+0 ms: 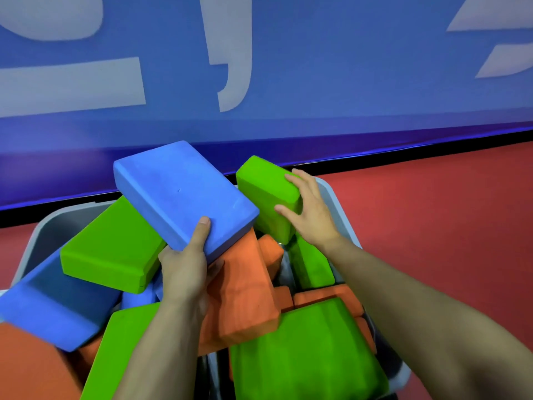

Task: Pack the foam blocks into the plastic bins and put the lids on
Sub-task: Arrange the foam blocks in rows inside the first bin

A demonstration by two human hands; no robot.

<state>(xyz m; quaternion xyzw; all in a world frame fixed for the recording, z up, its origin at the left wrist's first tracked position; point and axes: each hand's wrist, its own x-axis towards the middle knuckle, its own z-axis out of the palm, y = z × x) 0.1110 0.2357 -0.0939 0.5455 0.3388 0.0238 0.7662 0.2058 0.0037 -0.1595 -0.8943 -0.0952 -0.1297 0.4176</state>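
Observation:
A grey plastic bin [49, 226] below me is heaped with blue, green and orange foam blocks lying at all angles. My left hand [187, 264] grips the near corner of a large blue block [178, 189] that is tilted above the pile, thumb on top. My right hand [310, 209] clasps the right end of a green block [265, 183] standing tilted at the bin's far right side. An orange block [245, 290] lies under the blue one, between my forearms. No lid is in view.
The bin stands on a red floor [447, 226] against a blue wall panel with pale lettering [317, 82] and a black base strip. More blocks, among them a green block [305, 353] and a blue block [54, 310], overhang the bin's near and left rims.

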